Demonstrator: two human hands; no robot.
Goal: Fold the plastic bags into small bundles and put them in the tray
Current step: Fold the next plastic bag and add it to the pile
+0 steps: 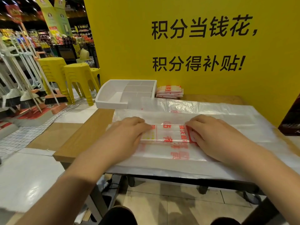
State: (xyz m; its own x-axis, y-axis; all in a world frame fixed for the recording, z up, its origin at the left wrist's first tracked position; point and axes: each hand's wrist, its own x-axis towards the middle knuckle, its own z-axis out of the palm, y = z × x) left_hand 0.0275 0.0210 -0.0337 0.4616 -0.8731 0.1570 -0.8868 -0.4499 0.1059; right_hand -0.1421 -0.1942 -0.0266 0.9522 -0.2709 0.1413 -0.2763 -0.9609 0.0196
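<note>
So at this point I had both hands down on the see-through white plastic bag with red print (170, 133). It sat in the middle of the frame, already folded into a long flat band. My left hand (129, 132) was on the band's left end and my right hand (211, 135) on its right end, knuckles up, fingers curled down over the fold. Grip-wise, both looked closed on the bag, pinching that folded strip against the layer under it.

The band lay on top of a spread-out pile of flat clear plastic bags (227, 114) that covered most of the light wooden worktop (81, 140). The white plastic divided tray (110, 104) was further up, left of centre, at the far edge of the worktop and well apart from my hands. Just right of the tray was a small stack of folded red-printed bundles (169, 91). Touching it or just beside it, I couldn't say.

Behind all that stood the yellow wall with black lettering (194, 46). Upper left had yellow plastic stools (78, 78) and a rack of brooms (24, 95).
</note>
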